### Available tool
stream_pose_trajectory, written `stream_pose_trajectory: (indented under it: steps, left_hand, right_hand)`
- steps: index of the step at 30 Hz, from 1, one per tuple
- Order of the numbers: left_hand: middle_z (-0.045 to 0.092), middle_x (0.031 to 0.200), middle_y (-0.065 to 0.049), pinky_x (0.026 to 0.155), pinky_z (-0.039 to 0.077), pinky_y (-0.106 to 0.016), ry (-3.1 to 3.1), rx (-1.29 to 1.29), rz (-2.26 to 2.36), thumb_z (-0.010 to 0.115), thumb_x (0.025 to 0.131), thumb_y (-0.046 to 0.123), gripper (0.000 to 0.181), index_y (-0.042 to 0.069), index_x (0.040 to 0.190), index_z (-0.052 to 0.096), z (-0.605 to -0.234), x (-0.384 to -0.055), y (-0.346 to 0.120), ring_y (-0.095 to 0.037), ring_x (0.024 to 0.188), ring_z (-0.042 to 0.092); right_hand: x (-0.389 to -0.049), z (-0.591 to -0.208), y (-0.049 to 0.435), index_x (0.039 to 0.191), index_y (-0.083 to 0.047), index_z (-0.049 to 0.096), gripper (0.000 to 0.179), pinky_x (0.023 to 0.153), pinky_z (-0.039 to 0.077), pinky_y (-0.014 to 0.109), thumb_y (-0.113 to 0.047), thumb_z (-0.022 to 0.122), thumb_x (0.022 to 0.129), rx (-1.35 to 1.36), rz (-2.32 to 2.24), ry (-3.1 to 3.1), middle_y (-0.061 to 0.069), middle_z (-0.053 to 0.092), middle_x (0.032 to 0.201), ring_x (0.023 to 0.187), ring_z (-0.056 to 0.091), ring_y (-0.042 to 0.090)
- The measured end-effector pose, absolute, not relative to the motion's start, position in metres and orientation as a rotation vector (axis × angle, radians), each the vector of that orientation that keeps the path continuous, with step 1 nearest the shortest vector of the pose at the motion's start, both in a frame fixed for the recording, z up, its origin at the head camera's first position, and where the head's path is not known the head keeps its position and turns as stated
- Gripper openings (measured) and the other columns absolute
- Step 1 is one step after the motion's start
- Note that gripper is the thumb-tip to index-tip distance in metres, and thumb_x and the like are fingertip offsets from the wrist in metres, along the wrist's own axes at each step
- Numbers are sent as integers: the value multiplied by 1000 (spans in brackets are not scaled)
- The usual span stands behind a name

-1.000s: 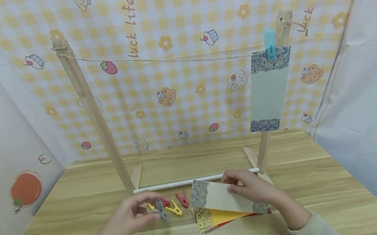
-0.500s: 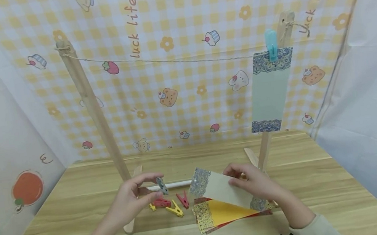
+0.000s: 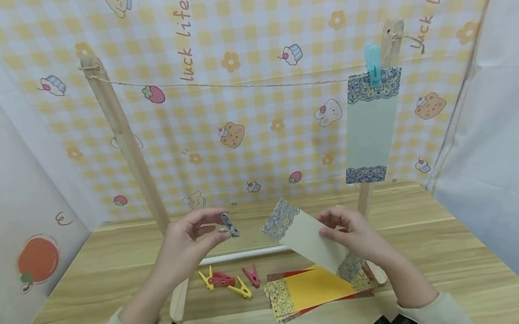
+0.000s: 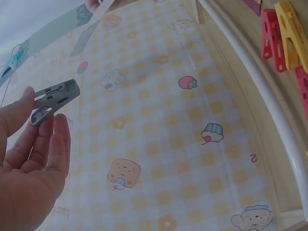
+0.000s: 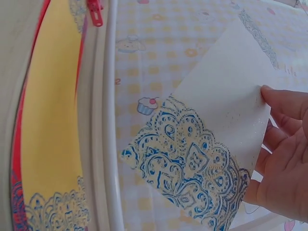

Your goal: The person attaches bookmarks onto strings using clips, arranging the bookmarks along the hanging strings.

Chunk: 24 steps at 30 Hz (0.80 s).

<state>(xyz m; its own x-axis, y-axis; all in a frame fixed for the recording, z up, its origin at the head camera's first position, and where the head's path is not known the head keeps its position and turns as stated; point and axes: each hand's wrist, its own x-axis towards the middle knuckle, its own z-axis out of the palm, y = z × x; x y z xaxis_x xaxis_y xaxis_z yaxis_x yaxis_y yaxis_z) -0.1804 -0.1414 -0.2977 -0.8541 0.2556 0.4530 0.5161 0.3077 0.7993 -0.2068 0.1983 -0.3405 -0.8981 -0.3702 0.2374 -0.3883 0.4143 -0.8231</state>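
My left hand [image 3: 192, 240] pinches a grey clothespin [image 3: 230, 225] between thumb and fingers, raised above the table. In the left wrist view the clothespin [image 4: 55, 96] points away from the thumb. My right hand [image 3: 354, 234] pinches the long edge of a cream card [image 3: 312, 238] with blue patterned ends. The card [image 5: 221, 96] is tilted in the air, its upper left end nearest the left hand. Below it a yellow card [image 3: 311, 288] lies on red ones. A pale green card [image 3: 372, 129] hangs from the string [image 3: 232, 84] by a turquoise clothespin [image 3: 374, 65].
Two wooden posts [image 3: 126, 139] hold up the string, with a white rod [image 3: 245, 255] between their bases. Red and yellow clothespins [image 3: 239, 289] lie left of the card pile on the wooden table [image 3: 87, 285]. A yellow checked cloth [image 3: 257, 141] hangs behind.
Both hands have risen away from the table. The right hand has lifted the cream card off the yellow one and tilted it; the left hand has carried the grey clothespin up and slightly right.
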Motion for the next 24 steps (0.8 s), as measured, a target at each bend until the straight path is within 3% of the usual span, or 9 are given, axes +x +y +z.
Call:
stream_pose_trajectory:
  steps: [10,18,24]
  left_hand:
    - [70,108,-19,80,59,-23,-2269,-774,-1538,73,82,-9,38,-3,120,66,-274,-189,-129,-3,93,71]
    - [73,104,-13,74,59,-23,-2261,-758,-1428,73,85,-5,37,2,121,67,-252,-195,-118,0,92,67]
    - [73,102,-10,68,57,-21,-2253,-735,-1351,74,85,-1,38,5,122,67,-239,-197,-112,-2,87,66]
  right_hand:
    - [-206,-327,193,115,6,62,22,74,55,24,-6,62,97,547,1703,-2461,21,69,108,88,64,5]
    - [-203,-320,192,117,10,58,25,78,56,21,-4,62,96,406,1814,-2285,-20,69,95,89,66,1]
    - [-203,-312,191,114,6,59,21,73,59,26,-5,63,96,356,1868,-2173,-20,70,92,85,69,4]
